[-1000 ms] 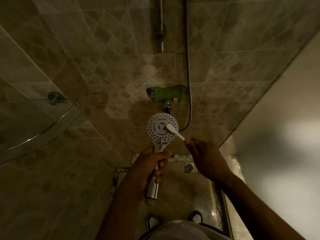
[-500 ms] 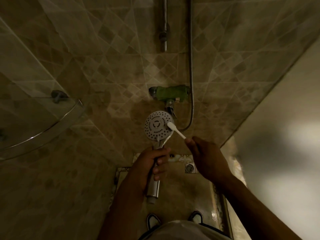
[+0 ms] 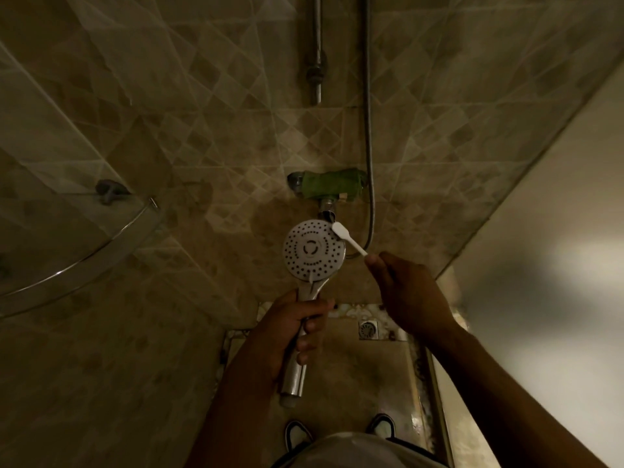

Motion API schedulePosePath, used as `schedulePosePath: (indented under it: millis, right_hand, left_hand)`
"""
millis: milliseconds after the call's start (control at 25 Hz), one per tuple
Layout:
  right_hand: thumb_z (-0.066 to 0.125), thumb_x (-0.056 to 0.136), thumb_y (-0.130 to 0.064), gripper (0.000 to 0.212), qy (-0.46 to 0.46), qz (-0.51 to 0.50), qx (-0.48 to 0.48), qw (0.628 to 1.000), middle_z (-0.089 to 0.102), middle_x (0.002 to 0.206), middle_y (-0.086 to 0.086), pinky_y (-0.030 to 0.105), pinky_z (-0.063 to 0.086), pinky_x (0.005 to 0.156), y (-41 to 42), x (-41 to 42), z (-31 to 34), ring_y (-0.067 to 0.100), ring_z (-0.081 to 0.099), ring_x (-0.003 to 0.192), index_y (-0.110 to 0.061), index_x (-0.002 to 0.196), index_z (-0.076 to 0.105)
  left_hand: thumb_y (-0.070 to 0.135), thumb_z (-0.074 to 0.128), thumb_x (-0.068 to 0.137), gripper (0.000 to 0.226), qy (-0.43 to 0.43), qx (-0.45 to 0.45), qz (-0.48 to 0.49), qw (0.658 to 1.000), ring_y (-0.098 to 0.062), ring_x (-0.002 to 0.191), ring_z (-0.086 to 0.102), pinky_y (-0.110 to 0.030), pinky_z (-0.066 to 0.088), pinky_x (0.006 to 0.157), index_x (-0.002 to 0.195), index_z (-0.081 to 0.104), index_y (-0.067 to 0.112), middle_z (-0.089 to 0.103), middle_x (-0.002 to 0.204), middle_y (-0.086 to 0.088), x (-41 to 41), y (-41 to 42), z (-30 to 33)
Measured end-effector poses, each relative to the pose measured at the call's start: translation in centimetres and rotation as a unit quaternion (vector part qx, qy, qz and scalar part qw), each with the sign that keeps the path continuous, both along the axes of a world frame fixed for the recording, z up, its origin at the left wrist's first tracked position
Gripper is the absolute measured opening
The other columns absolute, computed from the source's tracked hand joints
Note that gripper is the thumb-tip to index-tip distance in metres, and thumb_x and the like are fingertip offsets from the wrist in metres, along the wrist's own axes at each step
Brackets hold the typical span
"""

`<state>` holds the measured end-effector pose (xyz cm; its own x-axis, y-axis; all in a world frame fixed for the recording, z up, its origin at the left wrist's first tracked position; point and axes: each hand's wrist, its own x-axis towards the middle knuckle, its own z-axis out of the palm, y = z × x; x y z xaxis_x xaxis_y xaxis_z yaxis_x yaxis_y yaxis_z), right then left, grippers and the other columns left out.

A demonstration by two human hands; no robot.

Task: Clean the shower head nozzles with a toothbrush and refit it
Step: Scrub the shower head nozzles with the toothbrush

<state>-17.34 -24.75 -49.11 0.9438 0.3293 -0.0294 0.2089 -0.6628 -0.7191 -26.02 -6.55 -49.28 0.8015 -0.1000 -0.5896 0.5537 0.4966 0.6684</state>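
**Brushing the top edge of the head**

Dim tiled stall: patterned wall ahead, a glass shelf at the left, a floor drain below, and my shoes at the bottom of the view. On the wall sits the valve, wrapped in something green, with the rail above it and the hose hanging beside it and looping down behind the head.

My left hand is wrapped around the chrome handle, fingers curled tight, holding the head upright with its nozzle face turned toward me. I judge that is deliberate: the face is square to my view, so I can see which holes the bristles reach, and the low grip on the handle leaves the whole disc free.

My right hand pinches the far end of the brush between thumb and fingertips. The white brush runs up and left from that hand, and its tip lies at the upper right rim of the disc, touching or just over the outer ring of nozzles; I cannot tell whether the bristles press in.

The head stands between and above both hands, left hand right under it, right hand just off its lower right. It sits just below the valve, away from the rail, so refitting is not yet done.
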Motion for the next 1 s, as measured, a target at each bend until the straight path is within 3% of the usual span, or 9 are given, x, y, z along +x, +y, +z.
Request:
schedulePosePath:
  millis: [120,240,400,560,680,880,1000]
  right_hand:
    - [0.033,0.097,-0.054,0.039,-0.001,0.026,-0.018,1.0,0.055,0.054,-0.003,0.028,0.044,0.047,-0.3,-1.1,0.0,0.008,0.056,0.047,-0.032,0.069,0.048]
    - [0.035,0.098,-0.052,0.04,0.014,0.047,-0.007,0.999,0.049,0.051,-0.007,0.018,0.033,0.047,-0.1,-2.7,-0.5,0.003,0.049,0.043,-0.032,0.067,0.048]
    - [0.035,0.1,-0.05,0.041,0.004,-0.01,0.016,1.0,0.053,0.054,-0.003,0.029,0.04,0.046,0.8,-0.5,1.0,0.01,0.053,0.047,-0.03,0.069,0.052]
    - [0.032,0.101,-0.052,0.042,-0.002,0.006,-0.002,1.0,0.06,0.061,-0.001,0.026,0.042,0.046,1.6,0.5,1.6,0.01,0.056,0.049,-0.028,0.086,0.063]
    - [0.033,0.101,-0.051,0.038,-0.01,0.071,-0.034,0.997,0.053,0.056,-0.005,0.017,0.033,0.045,2.3,-1.4,0.9,0.004,0.048,0.046,-0.032,0.079,0.058]
    - [0.031,0.101,-0.051,0.045,0.007,-0.006,-0.018,1.0,0.06,0.062,0.002,0.027,0.041,0.049,1.6,1.2,1.9,0.012,0.056,0.052,-0.022,0.085,0.062]
    - [0.032,0.1,-0.052,0.041,0.004,0.043,-0.033,0.999,0.055,0.057,-0.005,0.015,0.034,0.043,1.8,0.0,1.6,0.004,0.052,0.045,-0.028,0.088,0.063]
  left_hand:
    - [0.007,0.06,0.094,0.007,0.005,0.071,0.0,0.997,-0.01,0.029,0.031,-0.015,0.028,0.033,0.088,0.059,0.011,0.039,0.052,0.0,-0.1,0.0,0.1]
    - [0.008,0.06,0.095,0.006,0.008,0.084,0.006,0.996,-0.01,0.03,0.031,-0.015,0.028,0.033,0.09,0.058,0.011,0.04,0.053,0.0,0.0,0.0,0.2]
    - [0.007,0.059,0.096,0.008,0.008,0.089,-0.002,0.996,-0.01,0.031,0.03,-0.015,0.029,0.034,0.093,0.053,0.011,0.041,0.052,0.0,0.1,-1.2,0.5]
    - [0.008,0.062,0.094,0.011,-0.004,0.155,-0.007,0.988,-0.013,0.033,0.032,-0.019,0.03,0.036,0.088,0.054,0.012,0.043,0.053,-0.002,0.4,-1.6,0.2]
    - [0.009,0.064,0.093,0.009,-0.004,0.19,0.001,0.982,-0.014,0.035,0.034,-0.021,0.032,0.038,0.093,0.056,0.015,0.044,0.054,-0.003,0.8,-1.2,0.0]
    - [0.012,0.068,0.092,0.014,-0.005,0.242,-0.025,0.97,-0.014,0.036,0.037,-0.021,0.035,0.038,0.086,0.057,0.018,0.045,0.054,-0.004,0.9,-1.5,-0.3]
    - [0.013,0.069,0.091,0.009,-0.001,0.257,-0.023,0.966,-0.015,0.035,0.038,-0.022,0.036,0.038,0.092,0.06,0.015,0.046,0.054,-0.004,1.1,-1.6,-0.4]
